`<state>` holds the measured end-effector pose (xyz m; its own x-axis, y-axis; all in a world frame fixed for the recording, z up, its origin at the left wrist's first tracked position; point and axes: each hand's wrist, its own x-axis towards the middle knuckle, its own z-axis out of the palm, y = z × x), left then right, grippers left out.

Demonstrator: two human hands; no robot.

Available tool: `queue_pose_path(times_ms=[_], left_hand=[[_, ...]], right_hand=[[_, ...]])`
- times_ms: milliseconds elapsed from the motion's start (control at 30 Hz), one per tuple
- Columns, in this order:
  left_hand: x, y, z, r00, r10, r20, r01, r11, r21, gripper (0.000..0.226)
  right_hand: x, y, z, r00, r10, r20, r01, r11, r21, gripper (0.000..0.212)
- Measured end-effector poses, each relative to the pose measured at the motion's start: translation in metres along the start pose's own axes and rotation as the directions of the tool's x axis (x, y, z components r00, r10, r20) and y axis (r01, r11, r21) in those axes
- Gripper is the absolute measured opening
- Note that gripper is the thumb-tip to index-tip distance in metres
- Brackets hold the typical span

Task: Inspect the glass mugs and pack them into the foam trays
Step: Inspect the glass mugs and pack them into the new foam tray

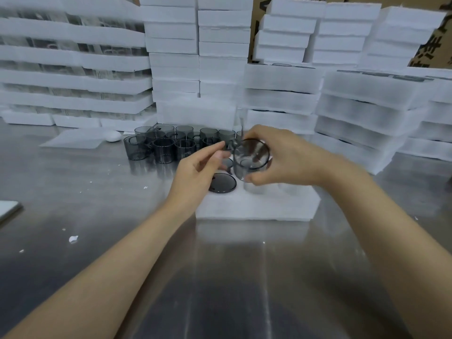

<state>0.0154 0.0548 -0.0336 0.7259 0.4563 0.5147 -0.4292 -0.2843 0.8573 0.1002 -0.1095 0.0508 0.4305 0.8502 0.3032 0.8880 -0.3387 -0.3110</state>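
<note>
1. Hands meet above the open foam tray (256, 204), which lies flat on the steel surface (97, 204) in front of the person.
2. Right hand (281, 157) holds a smoky grey glass mug (252, 156) tipped on its side, its mouth turned toward the camera; the fingers (259, 134) curl over the top of the mug and the thumb sits under it, near its base.
3. Left hand (195, 172) reaches in from the left with its fingers (215, 148) loosely extended and fairly narrow, their tips at the mug's handle side; blur hides whether they pinch the handle or only touch it.
4. One dark round mug (222, 183) already sits in a pocket at the tray's left end, just below the held one.
5. Behind the hands, a cluster of loose mugs (168, 145) stands upright on the surface in roughly two rows, close together.
6. A thin foam sheet (73, 140) lies flat to the left of that cluster, with a small white rounded object (113, 136) at its right edge.
7. Stacks of white foam trays (362, 104) rise along the back and right, and cardboard boxes (435, 45) show behind them.
8. Small white foam crumbs (73, 239) lie scattered on the surface at the left.
</note>
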Motion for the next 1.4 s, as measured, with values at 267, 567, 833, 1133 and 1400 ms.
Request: queue_pose_path(times_ms=[267, 567, 833, 1133, 1400], left_hand=[[0.005, -0.014, 0.0, 0.966, -0.226, -0.129, 0.202, 0.964, -0.175, 0.028], [0.007, -0.017, -0.001, 0.954, -0.27, -0.127, 0.242, 0.949, -0.2, 0.029], [0.006, -0.018, -0.003, 0.927, -0.347, -0.142, 0.308, 0.921, -0.241, 0.024], [0.006, -0.019, -0.004, 0.906, -0.401, -0.136, 0.357, 0.896, -0.263, 0.022], [0.006, -0.02, -0.004, 0.919, -0.382, -0.1, 0.352, 0.907, -0.231, 0.025]], right_hand=[[0.0, 0.02, 0.0, 0.944, 0.227, 0.237, -0.219, 0.974, -0.06, 0.065], [0.001, 0.019, 0.006, 0.935, 0.206, 0.287, -0.151, 0.968, -0.202, 0.084], [0.005, 0.02, 0.058, 0.966, 0.168, 0.198, -0.154, 0.984, -0.083, 0.067], [0.007, 0.019, 0.064, 0.944, 0.147, 0.295, -0.079, 0.969, -0.233, 0.055], [0.006, 0.018, 0.062, 0.923, 0.167, 0.347, -0.143, 0.985, -0.095, 0.076]])
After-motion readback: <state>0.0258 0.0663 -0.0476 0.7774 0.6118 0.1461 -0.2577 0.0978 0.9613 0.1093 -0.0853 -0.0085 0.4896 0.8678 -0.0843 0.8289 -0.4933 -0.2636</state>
